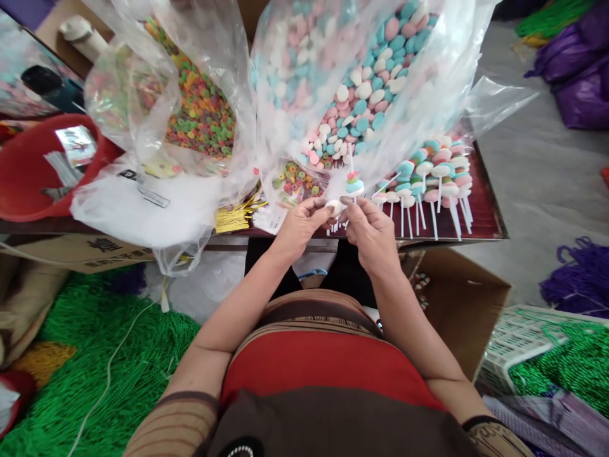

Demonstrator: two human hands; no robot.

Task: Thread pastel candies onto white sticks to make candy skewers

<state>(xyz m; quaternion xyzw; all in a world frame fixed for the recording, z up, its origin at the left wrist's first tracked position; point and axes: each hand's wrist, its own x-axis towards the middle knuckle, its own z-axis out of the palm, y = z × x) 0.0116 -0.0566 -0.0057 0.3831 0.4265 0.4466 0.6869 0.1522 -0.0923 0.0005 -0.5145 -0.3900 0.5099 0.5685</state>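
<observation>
At the table's front edge, my left hand [307, 222] pinches a white round piece [335, 207] between thumb and fingers. My right hand [371, 228] is beside it, fingers closed round the lower part of a white stick. On that stick, above my right fingers, sit a blue and white piece [354, 185] and small coloured rings. Finished-looking sticks with stacked pink, white and blue pieces [440, 170] lie to the right. Behind my hands a clear bag holds pink, white and blue pieces [361, 108]. Small coloured rings [295, 181] lie just beyond my left hand.
A bag of coloured rings [200, 114] and a red bowl [23, 171] stand on the left. Yellow ties [233, 218] lie by my left hand. Below the table's right side are an open cardboard box [469, 304] and a white basket [504, 349].
</observation>
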